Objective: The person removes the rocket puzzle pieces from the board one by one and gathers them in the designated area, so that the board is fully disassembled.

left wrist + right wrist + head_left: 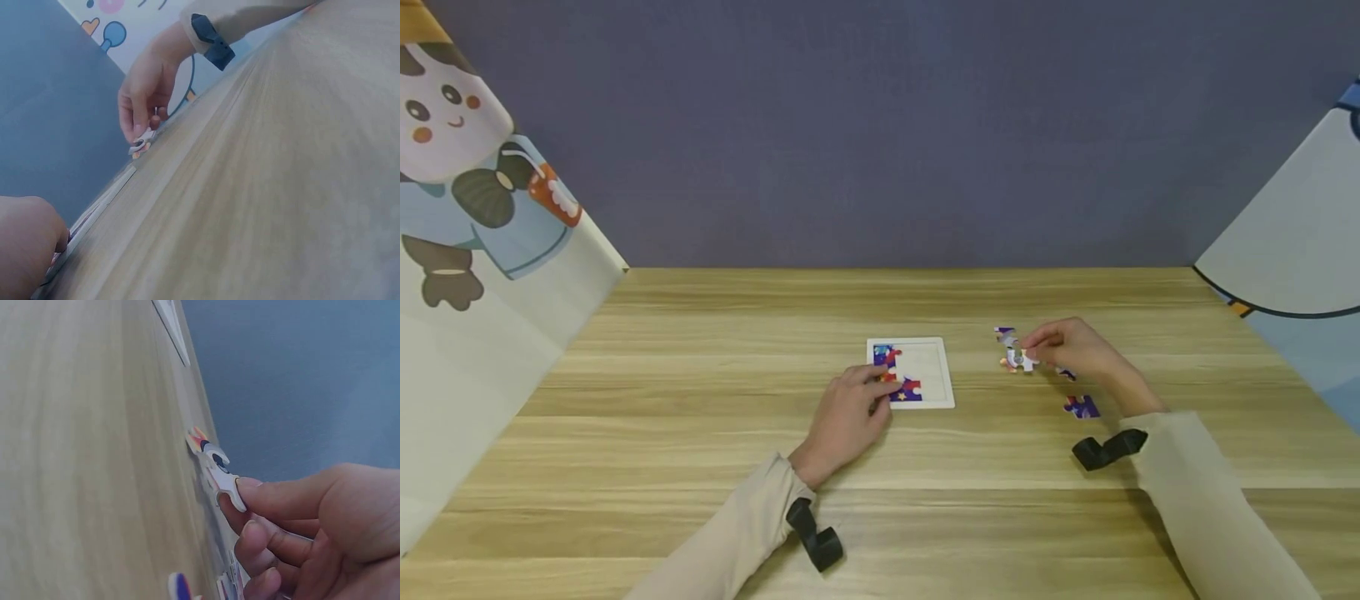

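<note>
My right hand pinches a mostly white jigsaw puzzle piece between thumb and fingers, to the right of a square puzzle frame. An orange and yellow patch marks one end of that piece. Inside the white frame, blue and red pieces lie along the left side and the bottom left. My left hand rests its extended fingers on these pieces and the frame's left edge, hiding part of them. The right wrist view catches the held piece raised at a tilt above the table.
A purple and white piece lies just behind the held one. Another purple piece is nearer the right wrist, and one more shows partly under the right hand. A dark blue wall closes off the wooden table's far edge.
</note>
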Motion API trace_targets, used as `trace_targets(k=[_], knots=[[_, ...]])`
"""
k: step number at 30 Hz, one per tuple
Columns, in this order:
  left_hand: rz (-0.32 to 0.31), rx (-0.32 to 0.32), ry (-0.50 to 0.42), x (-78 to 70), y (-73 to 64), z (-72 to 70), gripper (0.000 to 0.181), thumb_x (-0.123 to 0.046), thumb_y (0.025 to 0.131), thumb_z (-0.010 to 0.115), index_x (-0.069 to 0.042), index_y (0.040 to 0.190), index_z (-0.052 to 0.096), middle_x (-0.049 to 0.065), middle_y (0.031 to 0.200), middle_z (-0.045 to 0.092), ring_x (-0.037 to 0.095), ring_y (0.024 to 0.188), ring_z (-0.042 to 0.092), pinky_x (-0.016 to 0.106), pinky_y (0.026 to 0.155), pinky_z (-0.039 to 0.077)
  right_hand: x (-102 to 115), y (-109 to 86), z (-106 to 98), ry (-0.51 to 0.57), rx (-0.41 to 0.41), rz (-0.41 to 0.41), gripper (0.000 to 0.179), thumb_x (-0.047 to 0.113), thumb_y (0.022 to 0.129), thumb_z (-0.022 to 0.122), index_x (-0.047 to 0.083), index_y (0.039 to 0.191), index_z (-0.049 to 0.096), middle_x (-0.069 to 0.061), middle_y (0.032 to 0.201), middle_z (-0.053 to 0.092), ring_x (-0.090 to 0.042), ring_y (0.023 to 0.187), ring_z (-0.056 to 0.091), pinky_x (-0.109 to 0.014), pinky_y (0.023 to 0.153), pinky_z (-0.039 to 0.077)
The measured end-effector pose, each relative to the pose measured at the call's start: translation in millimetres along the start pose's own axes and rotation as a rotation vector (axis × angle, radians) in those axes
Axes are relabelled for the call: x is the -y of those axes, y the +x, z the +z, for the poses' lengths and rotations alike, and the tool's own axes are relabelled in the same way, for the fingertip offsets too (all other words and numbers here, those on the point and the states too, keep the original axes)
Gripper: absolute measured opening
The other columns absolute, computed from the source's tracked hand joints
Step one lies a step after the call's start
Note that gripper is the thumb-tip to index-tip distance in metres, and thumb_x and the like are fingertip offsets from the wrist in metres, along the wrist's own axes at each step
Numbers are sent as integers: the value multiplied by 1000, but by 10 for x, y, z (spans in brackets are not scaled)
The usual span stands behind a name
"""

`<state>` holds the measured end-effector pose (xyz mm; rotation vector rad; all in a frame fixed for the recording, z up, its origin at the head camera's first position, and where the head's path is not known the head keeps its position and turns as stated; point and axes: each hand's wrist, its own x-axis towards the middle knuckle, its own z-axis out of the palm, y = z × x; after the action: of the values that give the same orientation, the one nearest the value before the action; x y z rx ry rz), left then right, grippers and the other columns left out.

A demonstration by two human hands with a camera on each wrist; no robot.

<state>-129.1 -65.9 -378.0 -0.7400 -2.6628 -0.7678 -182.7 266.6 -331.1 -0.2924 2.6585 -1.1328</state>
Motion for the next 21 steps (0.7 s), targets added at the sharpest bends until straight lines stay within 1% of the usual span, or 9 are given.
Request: trace_targets(k=[6,9,15,21], knots=[[6,-2,-2,-2,4,-4,23,-10,86,62,-11,105,74,13,121,65,31,114,59,49,97,46,-7,19,51,-28,-17,9,23,4,92,57,-8,110,64,-19,99,68,-11,70,56,-25,59,49],[6,-2,-6,1,2,-4,22,-10,86,62,-11,104,75,13,121,65,31,114,59,49,97,46,3,20,65,-31,-19,6,23,5,92,58,-8,110,64,-20,101,68,-12,74,57,-26,60,49],[-4,4,0,0,2,-6,24,-10,86,61,-11,106,74,13,122,64,30,115,58,49,97,46,24,13,60,-45,-16,-10,24,9,91,60,-7,110,64,-20,103,67,-16,84,61,-27,67,50],[-5,5,-6,-5,-2,-7,24,-8,86,61,-12,106,74,13,122,65,30,115,58,49,97,46,32,3,42,-53,-17,-2,25,9,91,61,-6,110,64,-18,102,67,-18,86,60,-29,71,49]])
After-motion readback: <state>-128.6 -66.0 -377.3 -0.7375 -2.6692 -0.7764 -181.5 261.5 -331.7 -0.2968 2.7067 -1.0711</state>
